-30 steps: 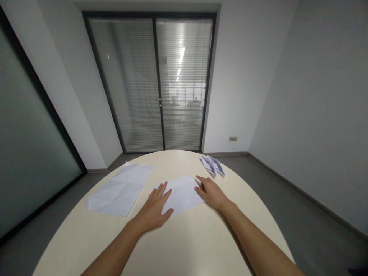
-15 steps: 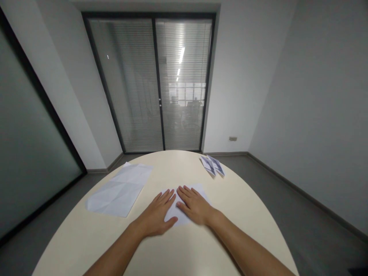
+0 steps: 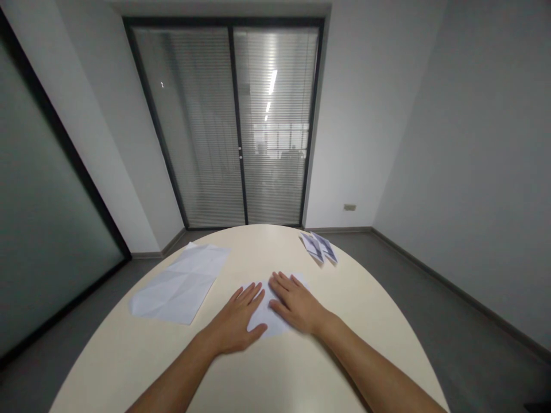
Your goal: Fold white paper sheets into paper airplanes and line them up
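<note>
Both of my hands lie flat, palms down, side by side on a folded white paper (image 3: pixel 267 314) near the middle of a round cream table (image 3: pixel 267 373). My left hand (image 3: pixel 236 321) covers the paper's left part, fingers stretched forward and thumb out to the right. My right hand (image 3: pixel 295 303) presses the right part, fingers spread. Only a strip of the paper between the hands and a corner by my right fingertips still shows.
A large creased white sheet (image 3: pixel 181 283) lies on the table to the left. Two small folded printed papers (image 3: pixel 319 248) rest near the far right edge. Beyond the table are grey floor, glass sliding doors with blinds and plain walls.
My right hand slid left from the paper's right edge to lie beside my left hand. The paper now looks narrower, mostly hidden under both hands. My left hand barely moved.
</note>
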